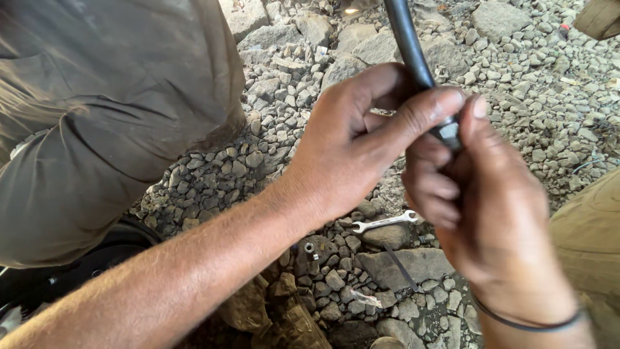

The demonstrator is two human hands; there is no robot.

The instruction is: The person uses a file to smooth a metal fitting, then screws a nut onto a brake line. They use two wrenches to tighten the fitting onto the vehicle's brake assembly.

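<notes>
- Here the ground is loose grey gravel (516, 84), rough and angular, with flatter stone slabs (413, 265) just below the hands; open room lies mostly above and to the right of the hose.
- A person in drab olive cloth (110, 110) crowds the space left of the hose, and a tan trouser leg (591, 232) borders the lower right.
- The black hose (408, 42) is smooth and round, slanting down from the top edge to a dull metal fitting (449, 132) at its end.
- The left hand (352, 148) is closed on the hose just above the fitting, thumb pressed across it.
- The right hand (491, 207) pinches the fitting with its fingertips, a thin dark band on its wrist.
- Below the hose, on the stones, lie a small shiny spanner (384, 222), a nut (309, 247) and a black cable tie (400, 265).
</notes>
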